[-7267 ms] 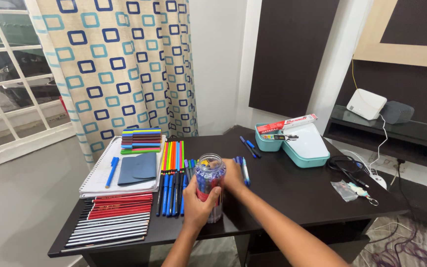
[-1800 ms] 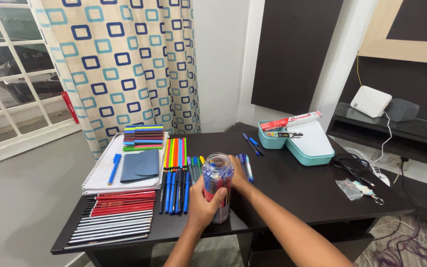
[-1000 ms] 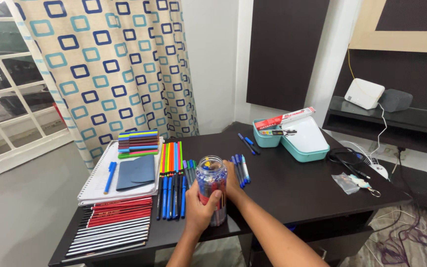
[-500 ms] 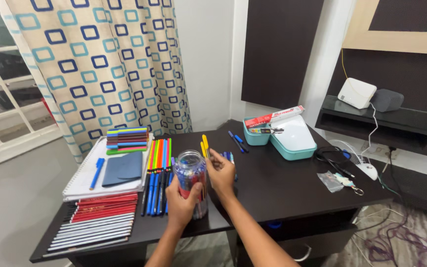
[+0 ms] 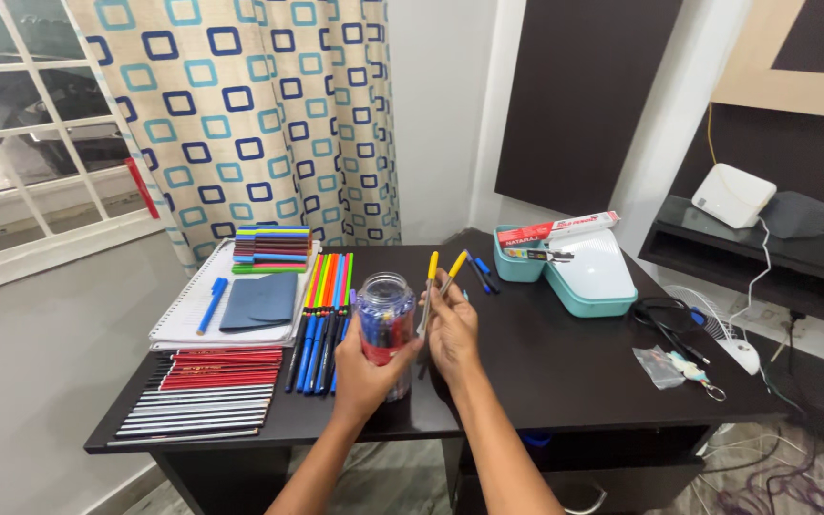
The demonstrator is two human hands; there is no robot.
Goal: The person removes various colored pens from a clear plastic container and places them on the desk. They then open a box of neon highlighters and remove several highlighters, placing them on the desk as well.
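A: Jar (image 5: 385, 329), clear plastic, packed with pens, standing upright on the dark surface (image 5: 565, 362) near its front edge. What grips it?

B: The left hand (image 5: 366, 374), fingers wrapped around the lower half of the jar from the person's side, thumb across its front.

A: And the right hand (image 5: 452, 329)?

B: Raised just beside the jar's right flank, fingers pinched on two yellow-capped pens (image 5: 439, 281). The pens stand roughly upright and fan apart at the caps, above the surface, level with the jar's mouth.

A: What lies to the left of the jar?

B: A row of coloured pens (image 5: 324, 319), side by side, touching one another; beyond them a spiral notebook (image 5: 193, 324) carrying a blue pen (image 5: 213, 303), a dark blue pouch (image 5: 261, 303) and a stack of coloured markers (image 5: 272, 250). In front of the notebook, rows of red and black pencils (image 5: 204, 396).

A: To the right?

B: Loose blue pens (image 5: 481, 272) behind the right hand, then a teal box (image 5: 574, 272) with a long red-and-white carton (image 5: 555, 228) across its top. Well apart, near the right edge, a small clear bag (image 5: 662, 365) and black cable (image 5: 660, 315).
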